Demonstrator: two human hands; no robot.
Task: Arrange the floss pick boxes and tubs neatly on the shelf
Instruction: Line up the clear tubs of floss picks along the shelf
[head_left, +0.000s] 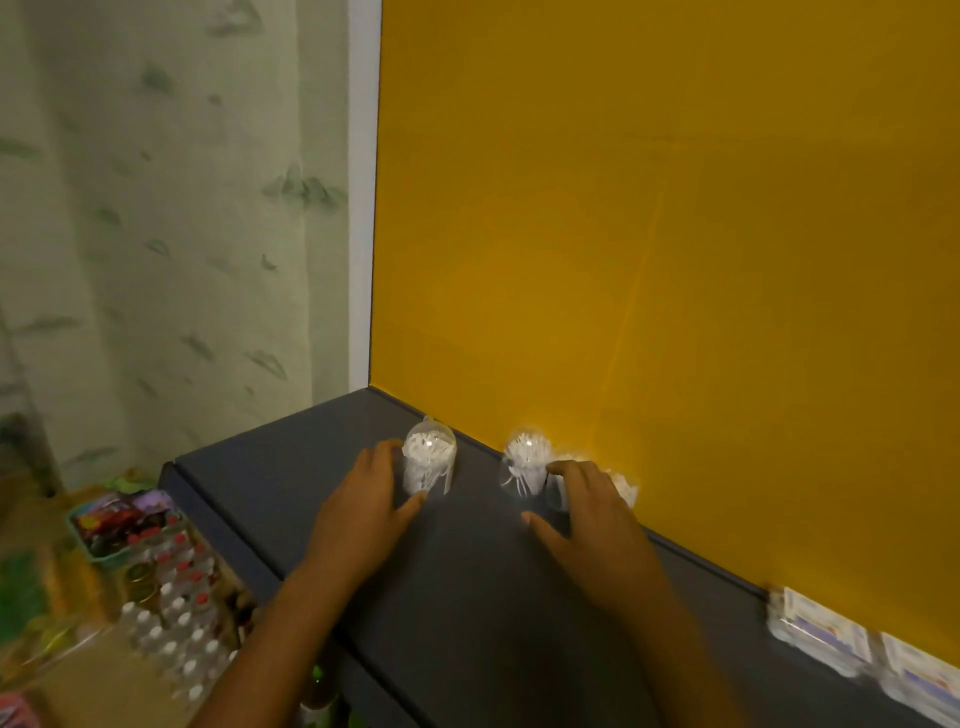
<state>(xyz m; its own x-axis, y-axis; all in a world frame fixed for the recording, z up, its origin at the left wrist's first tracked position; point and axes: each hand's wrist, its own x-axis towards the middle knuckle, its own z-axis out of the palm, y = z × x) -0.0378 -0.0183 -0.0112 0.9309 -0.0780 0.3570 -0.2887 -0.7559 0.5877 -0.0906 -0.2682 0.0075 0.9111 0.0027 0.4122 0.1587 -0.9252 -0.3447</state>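
Note:
Three clear tubs of white floss picks stand near the back of the dark grey shelf (467, 597), against the yellow wall. My left hand (358, 514) grips the left tub (430, 460), fingers on its left side and thumb at its front base. My right hand (592, 525) curls round the middle tub (524, 460), with the thumb below it and the fingers on its right side. The third tub (626, 486) is mostly hidden behind my right hand. Two blurred white and purple floss pick boxes (815, 629) (919, 680) lie along the wall at the lower right.
The yellow back panel (675, 234) closes off the shelf's rear. The shelf's left end drops off to a lower level holding several small white-capped and red-capped bottles (176, 618) and a teal basket of packets (119, 525). A patterned curtain (156, 208) hangs at left.

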